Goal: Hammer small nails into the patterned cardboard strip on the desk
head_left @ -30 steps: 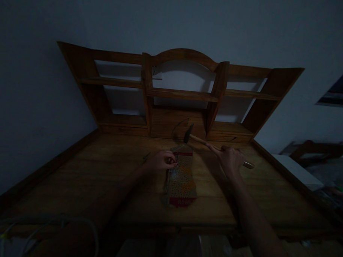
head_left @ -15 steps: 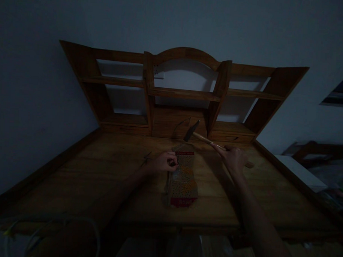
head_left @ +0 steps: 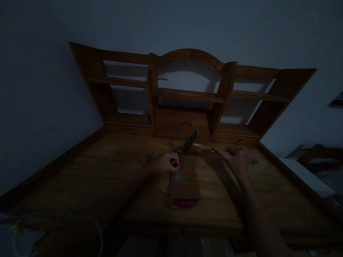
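Hammer (head_left: 190,140) in use: the right hand (head_left: 239,161) wraps its grip round the wooden handle, with the head near the far end of the printed cardboard (head_left: 186,178), which lies on the worktop (head_left: 102,175). The left hand (head_left: 166,163) curls thumb and forefinger close at the cardboard's left edge; whether that grip pinches anything, I cannot tell in the gloom. This looks like a positioning step; the next move seems to call for a steady left hand and careful aim, clear of the fingertips. Counted: two hands, one hammer, one piece of cardboard, one shelf unit (head_left: 189,94). Thin dark pieces (head_left: 150,156) beyond the left wrist are too dim to number.
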Available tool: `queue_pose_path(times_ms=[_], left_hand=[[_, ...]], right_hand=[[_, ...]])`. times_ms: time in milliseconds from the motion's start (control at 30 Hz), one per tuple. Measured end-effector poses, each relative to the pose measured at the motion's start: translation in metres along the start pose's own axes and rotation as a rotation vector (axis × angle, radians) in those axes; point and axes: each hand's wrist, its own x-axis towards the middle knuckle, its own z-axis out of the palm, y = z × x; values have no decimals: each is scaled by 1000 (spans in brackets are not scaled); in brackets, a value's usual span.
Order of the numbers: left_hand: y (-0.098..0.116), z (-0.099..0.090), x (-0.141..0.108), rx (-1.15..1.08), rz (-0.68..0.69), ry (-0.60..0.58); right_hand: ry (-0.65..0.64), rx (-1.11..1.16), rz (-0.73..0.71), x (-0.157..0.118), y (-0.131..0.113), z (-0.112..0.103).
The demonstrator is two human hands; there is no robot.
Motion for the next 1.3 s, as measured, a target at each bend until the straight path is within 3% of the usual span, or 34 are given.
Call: queue_pose_path(times_ms=[400, 700, 967, 1167, 1300], left_hand=[[0, 1, 0, -66, -16, 5], [-6, 4, -2, -142, -127, -17], [-5, 3, -1, -153, -83, -21], [-18, 8, -1, -199, -145, -14], [-18, 7, -2, -203, -145, -41]], right_hand=[[-20, 90, 14, -1, -4, -5], [-57, -20, -241, -2, -12, -11], [23, 67, -108, -3, -11, -9], [-66, -4, -209, -3, -13, -11], [-34, 23, -219, -3, -16, -12]])
